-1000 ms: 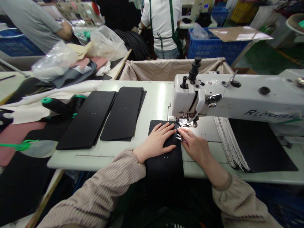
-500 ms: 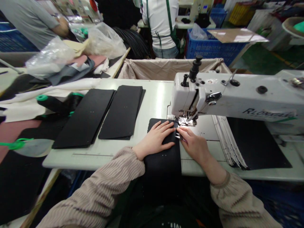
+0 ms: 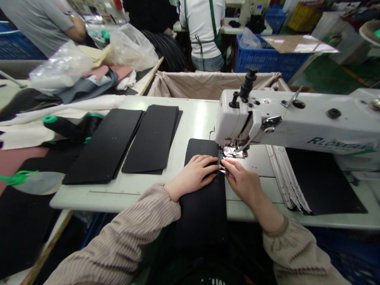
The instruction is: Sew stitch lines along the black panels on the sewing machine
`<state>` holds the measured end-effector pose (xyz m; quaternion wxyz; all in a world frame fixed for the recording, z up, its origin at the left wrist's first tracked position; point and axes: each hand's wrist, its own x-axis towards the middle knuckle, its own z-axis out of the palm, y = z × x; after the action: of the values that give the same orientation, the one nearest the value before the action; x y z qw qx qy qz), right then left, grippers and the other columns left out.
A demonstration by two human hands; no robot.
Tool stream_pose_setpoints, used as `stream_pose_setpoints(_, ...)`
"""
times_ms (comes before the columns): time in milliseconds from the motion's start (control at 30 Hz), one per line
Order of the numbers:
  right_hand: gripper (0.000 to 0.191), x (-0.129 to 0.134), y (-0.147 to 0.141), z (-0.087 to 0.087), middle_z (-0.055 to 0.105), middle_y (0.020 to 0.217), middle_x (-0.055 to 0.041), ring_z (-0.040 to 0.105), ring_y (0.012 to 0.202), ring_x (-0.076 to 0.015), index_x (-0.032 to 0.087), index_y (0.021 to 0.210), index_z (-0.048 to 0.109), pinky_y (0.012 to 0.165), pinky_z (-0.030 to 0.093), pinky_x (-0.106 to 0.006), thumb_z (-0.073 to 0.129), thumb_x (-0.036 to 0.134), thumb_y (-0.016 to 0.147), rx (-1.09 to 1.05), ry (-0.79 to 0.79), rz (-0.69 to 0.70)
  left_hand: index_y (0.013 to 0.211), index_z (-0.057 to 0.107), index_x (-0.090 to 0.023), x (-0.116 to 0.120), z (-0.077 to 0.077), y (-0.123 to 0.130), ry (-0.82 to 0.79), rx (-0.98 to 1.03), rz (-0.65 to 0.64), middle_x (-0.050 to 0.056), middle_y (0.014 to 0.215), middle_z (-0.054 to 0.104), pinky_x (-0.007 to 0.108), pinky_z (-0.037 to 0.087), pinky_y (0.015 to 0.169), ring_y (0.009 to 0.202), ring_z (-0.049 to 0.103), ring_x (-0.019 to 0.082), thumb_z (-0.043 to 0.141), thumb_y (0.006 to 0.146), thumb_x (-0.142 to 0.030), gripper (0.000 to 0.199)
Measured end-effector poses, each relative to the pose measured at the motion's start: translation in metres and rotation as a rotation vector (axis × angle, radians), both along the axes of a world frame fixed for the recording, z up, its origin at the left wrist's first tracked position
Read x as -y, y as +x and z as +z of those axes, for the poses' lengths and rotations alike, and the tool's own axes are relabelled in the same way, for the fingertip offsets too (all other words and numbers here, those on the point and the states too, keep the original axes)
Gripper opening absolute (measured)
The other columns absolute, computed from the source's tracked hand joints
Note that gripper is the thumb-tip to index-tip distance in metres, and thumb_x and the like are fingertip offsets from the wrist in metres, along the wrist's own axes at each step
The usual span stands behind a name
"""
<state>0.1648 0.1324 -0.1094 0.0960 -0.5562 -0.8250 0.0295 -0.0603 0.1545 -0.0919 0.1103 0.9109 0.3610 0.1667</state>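
The left hand (image 3: 194, 174) is open, palm down with fingers slightly spread, pressing on a black panel (image 3: 203, 209); the right hand (image 3: 243, 180) is half curled around metal snips (image 3: 222, 171), its fingertips at the panel's right edge, just short of the presser foot (image 3: 236, 152). The panel's far edge lies beyond the left hand, and its near end hangs over the edge of the table (image 3: 190, 114) toward the body. Pale tabletop shows left of the left hand, while the sewing machine (image 3: 297, 118) limits room beyond the right. Left of the left hand lie two stacks of black panels (image 3: 151, 138) and, farther off, two thread cones (image 3: 61, 126); right of the right hand, one white-edged stack (image 3: 323, 182)
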Motion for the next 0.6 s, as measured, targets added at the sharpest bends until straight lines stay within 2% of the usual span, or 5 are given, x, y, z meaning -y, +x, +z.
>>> stream_pose_setpoints(267,0.045,0.0003,0.0005,0.0011,0.053,0.145,0.004,0.068,0.095,-0.0173,0.034,0.142,0.049,0.065,0.054,-0.029,0.044,0.03,0.097,-0.006,-0.002,0.009,0.127,0.061,-0.025,0.0,-0.0031,-0.0003,0.001,0.0,0.007,0.006,0.14,0.053,0.044,0.037,0.108,0.13,0.045,0.025,0.047,0.1,-0.03,0.031)
stream_pose_setpoints(600,0.046,0.0009,0.0004,0.001,0.054,0.144,0.0011,0.068,0.095,-0.0169,0.034,0.142,0.049,0.068,0.055,-0.028,0.044,0.029,0.096,0.006,-0.013,0.001,0.128,0.061,-0.025,-0.0005,-0.0023,-0.0005,0.004,0.003,0.005,0.007,0.14,0.054,0.043,0.037,0.108,0.13,0.046,0.025,0.047,0.1,-0.029,0.031)
